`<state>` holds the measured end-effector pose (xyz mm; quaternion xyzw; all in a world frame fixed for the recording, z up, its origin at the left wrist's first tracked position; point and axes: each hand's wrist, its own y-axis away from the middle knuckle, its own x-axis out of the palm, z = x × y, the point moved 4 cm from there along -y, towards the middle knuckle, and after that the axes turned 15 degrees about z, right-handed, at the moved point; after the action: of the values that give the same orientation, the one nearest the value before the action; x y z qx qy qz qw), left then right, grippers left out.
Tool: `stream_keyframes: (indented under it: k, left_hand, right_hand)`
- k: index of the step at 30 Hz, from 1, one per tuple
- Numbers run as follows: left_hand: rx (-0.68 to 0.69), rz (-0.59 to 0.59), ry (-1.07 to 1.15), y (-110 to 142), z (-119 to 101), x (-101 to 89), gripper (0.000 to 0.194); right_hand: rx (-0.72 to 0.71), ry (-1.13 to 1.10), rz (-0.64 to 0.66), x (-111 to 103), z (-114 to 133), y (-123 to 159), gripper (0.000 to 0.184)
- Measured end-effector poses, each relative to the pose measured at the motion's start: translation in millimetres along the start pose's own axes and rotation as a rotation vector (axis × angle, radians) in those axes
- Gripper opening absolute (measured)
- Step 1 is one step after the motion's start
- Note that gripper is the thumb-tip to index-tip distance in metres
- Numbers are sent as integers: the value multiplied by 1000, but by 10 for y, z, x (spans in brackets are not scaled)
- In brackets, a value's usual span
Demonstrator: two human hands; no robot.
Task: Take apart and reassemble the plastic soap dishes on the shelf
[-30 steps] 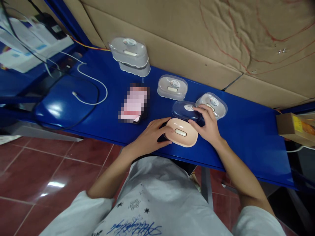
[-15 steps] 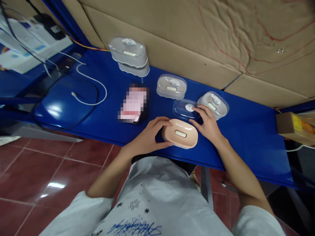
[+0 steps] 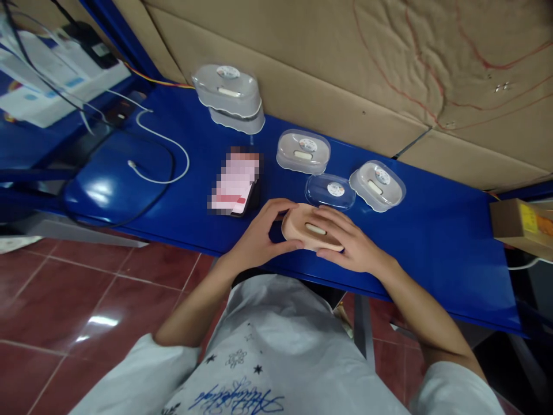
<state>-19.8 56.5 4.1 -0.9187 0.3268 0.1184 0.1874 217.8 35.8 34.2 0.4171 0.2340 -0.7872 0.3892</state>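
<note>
The left hand [image 3: 261,233] clasps the left end of a peach oval container [image 3: 297,222], thumb near, fingers far; the right hand [image 3: 352,242] cups its right end. So held, it sits between them, a clear stickered lid [image 3: 317,193] lying just beyond on the blue table [image 3: 436,248].

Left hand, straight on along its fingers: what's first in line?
The peach box, which the left hand has between thumb and fingers. Just beyond, the right hand on the box's other end, though depth is hard to judge.
</note>
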Motion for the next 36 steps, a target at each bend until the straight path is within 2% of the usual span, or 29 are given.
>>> stream_keyframes:
  k: [8,12,16,19,22,24,29,32,36]
  left_hand:
    - [-85,43,185,22,115,53,87]
    - [-130,124,152,26,67,75,99]
    - [-251,196,54,98,-52,28,108]
    - [-320,309,-41,188,-154,-32,102]
    - [-381,454,-120,255,-221,-45,84]
    - [-402,496,-164,263,-250,-34,75]
    - [-349,507,-223,212,-308,26,62]
    - [-325,476,-206,199,-300,20,63]
    - [-233,356,-88,174,-272,-34,75]
  right_hand:
    - [-8,-92,-66,-75,-10,7,53]
    - [30,-80,-107,-148,-84,30,42]
    - [53,74,-101,-174,-166,55,41]
    - [83,172,-86,-149,-194,58,42]
    - [126,244,-69,-119,-200,53,41]
    - [163,269,-54,-106,-213,51,40]
    - [150,297,-91,-135,-203,60,44]
    - [6,294,-142,-153,-57,57,48]
    - [-170,231,-89,-71,219,22,68]
